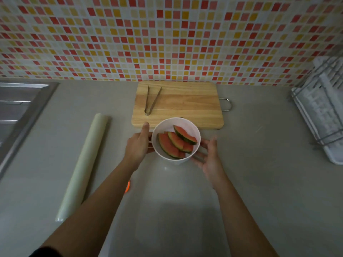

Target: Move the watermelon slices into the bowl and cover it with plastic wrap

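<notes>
I steady the bowl (167,127) centrally between both hands: left hand (138,145) fingers straight against its wall, right hand (209,156) relaxed alongside. Watermelon slices (176,143) lie inside; the plastic wrap roll (85,164) lies left, within reach for covering.

Your right hand (208,158) was blurred at its fingers (213,140); your left forearm (104,193) hid most of a small orange object (127,186).

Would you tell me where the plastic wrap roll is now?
In the head view, the plastic wrap roll lies on the counter, left of the bowl, beside the sink.
</notes>
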A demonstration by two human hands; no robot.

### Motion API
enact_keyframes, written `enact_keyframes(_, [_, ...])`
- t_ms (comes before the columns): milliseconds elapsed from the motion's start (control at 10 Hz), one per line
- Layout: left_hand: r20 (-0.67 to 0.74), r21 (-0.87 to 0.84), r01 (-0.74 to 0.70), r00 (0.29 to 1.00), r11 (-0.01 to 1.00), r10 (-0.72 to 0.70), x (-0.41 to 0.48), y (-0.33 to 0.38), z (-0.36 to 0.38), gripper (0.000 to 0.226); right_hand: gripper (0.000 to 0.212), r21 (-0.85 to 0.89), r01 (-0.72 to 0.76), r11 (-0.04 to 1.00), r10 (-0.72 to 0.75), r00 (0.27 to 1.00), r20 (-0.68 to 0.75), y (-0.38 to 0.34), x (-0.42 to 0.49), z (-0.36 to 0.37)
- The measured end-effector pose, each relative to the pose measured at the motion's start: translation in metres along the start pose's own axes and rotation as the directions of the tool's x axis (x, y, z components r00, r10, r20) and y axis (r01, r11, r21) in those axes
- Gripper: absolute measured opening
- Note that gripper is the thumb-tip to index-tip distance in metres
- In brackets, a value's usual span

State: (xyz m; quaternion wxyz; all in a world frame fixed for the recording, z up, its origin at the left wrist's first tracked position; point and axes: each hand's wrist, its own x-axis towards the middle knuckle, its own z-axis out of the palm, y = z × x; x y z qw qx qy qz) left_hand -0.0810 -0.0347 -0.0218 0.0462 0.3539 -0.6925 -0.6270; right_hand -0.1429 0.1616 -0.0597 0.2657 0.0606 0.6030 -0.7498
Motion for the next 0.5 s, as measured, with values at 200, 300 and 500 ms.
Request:
enact_keyframes(200, [0.034, 0.048, 0.004, 0.999, 0.999, -0.006, 0.009, -0.003, -0.002, 0.056, 0.055, -0.005, -0.003, 1.0, 0.003, 0.999, -0.042, 0.011, -0.002, 0.002])
enact_keyframes(300, [0.043, 0.113, -0.022, 0.999, 0.993, 0.017, 0.008, -0.004, 0.0, 0.062, 0.058, -0.052, -0.026, 0.998, 0.022, 0.997, -0.077, 0.016, -0.005, 0.0])
enact_keyframes(500, [-0.088, 0.389, -0.214, 0.959, 0.896, 0.268, 0.005, -0.004, -0.011, 0.069, 0.058, -0.254, -0.026, 0.967, -0.049, 0.958, -0.283, 0.001, -0.006, -0.007])
